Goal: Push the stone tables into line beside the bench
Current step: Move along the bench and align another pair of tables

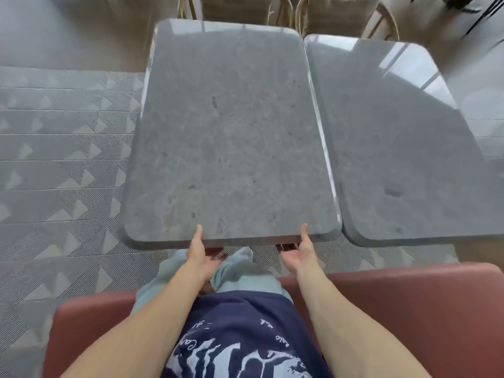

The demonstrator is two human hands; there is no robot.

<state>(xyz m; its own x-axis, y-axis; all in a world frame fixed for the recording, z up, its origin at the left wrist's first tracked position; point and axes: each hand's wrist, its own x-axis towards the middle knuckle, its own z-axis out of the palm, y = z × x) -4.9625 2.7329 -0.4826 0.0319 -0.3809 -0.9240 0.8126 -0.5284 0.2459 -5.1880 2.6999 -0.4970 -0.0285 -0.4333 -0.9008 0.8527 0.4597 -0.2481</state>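
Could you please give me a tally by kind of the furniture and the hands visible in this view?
Stone tables: 2, the left table and the right table
Hands gripping the left table's near edge: 2, the left hand and the right hand
Red bench: 1
Wooden chairs beyond the tables, partly cut off: at least 2
Total: at least 7

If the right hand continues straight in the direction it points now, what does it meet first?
The right hand already grips the near edge of the left grey stone table; beyond, probably the wicker chairs.

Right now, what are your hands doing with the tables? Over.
Left hand and right hand both grip near edge of left table. Right table close alongside, slightly askew. Bench under me. Nothing in the way.
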